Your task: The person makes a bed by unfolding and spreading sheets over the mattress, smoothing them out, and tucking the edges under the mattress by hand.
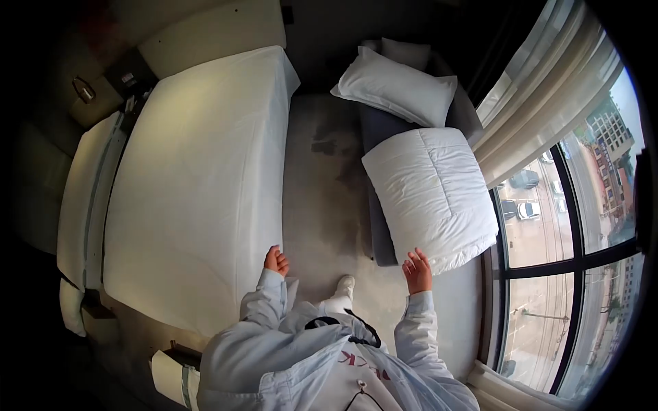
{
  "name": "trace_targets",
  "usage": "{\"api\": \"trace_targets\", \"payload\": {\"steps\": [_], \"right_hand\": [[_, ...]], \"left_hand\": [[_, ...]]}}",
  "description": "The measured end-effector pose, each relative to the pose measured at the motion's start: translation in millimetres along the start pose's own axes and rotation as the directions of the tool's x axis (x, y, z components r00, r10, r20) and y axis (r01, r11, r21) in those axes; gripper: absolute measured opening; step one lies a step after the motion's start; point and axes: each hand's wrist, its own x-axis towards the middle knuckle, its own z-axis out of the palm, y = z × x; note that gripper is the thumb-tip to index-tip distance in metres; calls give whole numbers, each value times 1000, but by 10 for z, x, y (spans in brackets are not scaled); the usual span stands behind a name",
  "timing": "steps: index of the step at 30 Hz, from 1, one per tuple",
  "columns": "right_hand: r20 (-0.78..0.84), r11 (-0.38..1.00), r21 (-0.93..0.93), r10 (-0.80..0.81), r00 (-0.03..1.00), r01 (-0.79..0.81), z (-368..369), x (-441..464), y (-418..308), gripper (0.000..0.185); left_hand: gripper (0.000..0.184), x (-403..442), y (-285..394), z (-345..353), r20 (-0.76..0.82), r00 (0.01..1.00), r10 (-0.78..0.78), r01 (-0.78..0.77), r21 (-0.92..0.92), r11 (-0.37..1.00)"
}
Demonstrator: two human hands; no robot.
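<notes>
My left hand (276,262) hangs by the near right edge of a bed (199,171) covered with a smooth white sheet. Its fingers are curled in, and nothing shows in them; whether it brushes the sheet I cannot tell. My right hand (417,272) has its fingers apart and holds nothing. It is just in front of a folded white duvet (432,188), which lies on a dark grey sofa (384,236). Behind the duvet, a white pillow (394,85) rests on the same sofa.
Grey carpet (322,178) runs between bed and sofa, with my white shoe (346,284) on it. Large windows (538,236) with pale curtains (548,89) line the right side. A bedside lamp (83,90) is at the far left. A padded headboard (86,198) borders the bed.
</notes>
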Motion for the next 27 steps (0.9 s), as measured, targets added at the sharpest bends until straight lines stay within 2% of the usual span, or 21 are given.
{"api": "trace_targets", "payload": {"steps": [1,2,4,6,8,10,12,13,14,15,16,17,18,19,20,21,22,24,25,26,27], "right_hand": [[-4,1000,10,16,1000,-16,-32,225,-183,31],[2,1000,17,24,1000,-24,-71,413,-367,32],[-19,1000,18,-22,1000,23,-133,760,-708,35],[-114,998,-49,-36,993,30,-161,1037,-999,37],[-143,999,-14,-48,989,47,-365,1426,-1149,40],[-237,994,-86,-91,967,72,-256,1872,-1214,38],[-274,998,-66,-37,961,20,61,2339,-1292,35],[-171,999,-26,39,985,-44,175,2917,-1213,32],[-63,996,6,95,993,-94,330,3479,-1237,30],[-94,987,-49,146,985,-151,783,3854,-1318,23],[16,985,-44,169,985,-168,1082,4296,-1325,21],[79,984,-62,174,982,-169,1662,4527,-1382,18],[257,980,-47,201,945,-196,1836,5041,-1270,18],[239,973,-90,226,944,-211,2292,5298,-1239,17],[362,981,-112,186,913,-155,2669,5602,-1142,15],[465,983,-104,181,867,-150,3153,5752,-1100,13],[421,962,-208,252,871,-177,3557,6014,-998,14],[504,922,-308,367,782,-234,4310,6342,-758,18],[490,884,-442,378,786,-151,4653,6488,-597,20],[502,862,-486,409,762,-143,4901,6716,-402,21],[521,866,-420,475,709,-272,5216,6787,-341,19]], "left_hand": [[45,257,-15,341,99,995,-6,4,22,1000],[45,443,1,729,121,993,-2,3,-6,1000],[44,583,79,1424,225,974,13,-44,135,990],[44,738,222,1972,344,939,-18,-39,157,987],[44,872,456,2379,422,894,-152,148,41,988],[44,1062,821,2589,463,878,-124,114,50,992],[43,1317,1189,2537,417,908,-34,31,14,999],[43,1621,1467,2374,186,974,132,-114,-106,988],[42,1889,1642,2255,147,969,200,-187,-97,978],[42,2029,1842,2240,119,974,191,-173,-152,973],[41,2007,2034,2410,77,957,279,-264,-162,951],[40,2142,2168,2470,44,957,287,-275,-181,944],[40,2292,2323,2534,16,956,292,-284,-190,940],[37,2366,2484,2684,-30,962,272,-273,-182,945],[37,2460,2617,2791,-44,964,261,-264,-200,944],[36,2554,2749,2880,-45,943,330,-331,-210,920],[36,2657,2896,2970,-42,914,404,-403,-222,888],[36,2875,3220,3047,-140,910,391,-415,-304,857],[36,3003,3411,3032,-178,904,388,-426,-336,840],[36,3172,3625,3020,-211,897,389,-441,-363,821],[35,3361,3793,2978,-236,884,402,-464,-357,810]]}}
